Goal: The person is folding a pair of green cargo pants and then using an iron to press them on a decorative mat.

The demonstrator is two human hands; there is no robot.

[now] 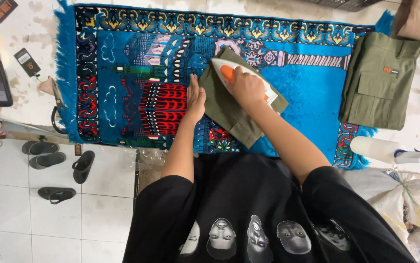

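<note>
Left hand (195,101) lies flat and unclenched, palm down, on the left edge of the olive garment (234,109), pinning the cloth to the blue rug (122,73). It grasps nothing; the fingers point to the far side.

The garment sits near the middle of the rug, skewed, with one corner toward the near edge. It appears to be soft woven cloth, light and limp: it will likely shift or bunch under a sliding load unless held. Judged best hold: a flat palm on a free edge, as shown, or a pinch at a hem or corner.

Right hand (246,87) is closed around the handle of the iron (241,80), which rests sole down on the far part of the garment, nose pointing far-left. The iron has a white body with an orange part. It looks rigid and moderately heavy, and its sole is presumably hot; the handle is the only safe grip.

Farther right, folded olive trousers (378,80) lie on the rug's right edge, well apart from the iron. A white spray bottle (390,151) lies on its side near them.
</note>
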